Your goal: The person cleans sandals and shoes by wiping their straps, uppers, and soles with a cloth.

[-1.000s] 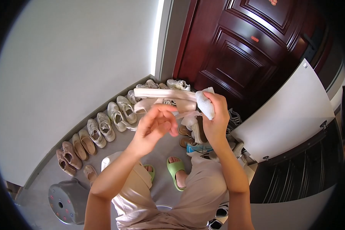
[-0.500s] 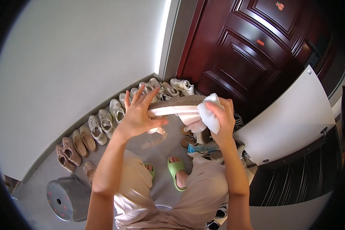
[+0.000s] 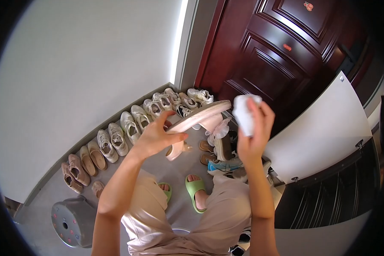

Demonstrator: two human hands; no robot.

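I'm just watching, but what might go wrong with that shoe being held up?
Two things, perhaps. The left hand holds the sandal near one end only, so the sandal might tip or slip to the floor. And its sheer bow hangs out past the sole, where it could snag if the white cloth in the right hand rubs there.

Pale sandal point(image 3: 200, 116) tilts, apparently upside down, near a white cloth point(image 3: 243, 116).

Cloth point(image 3: 244, 116) right of sandal point(image 3: 202, 117)
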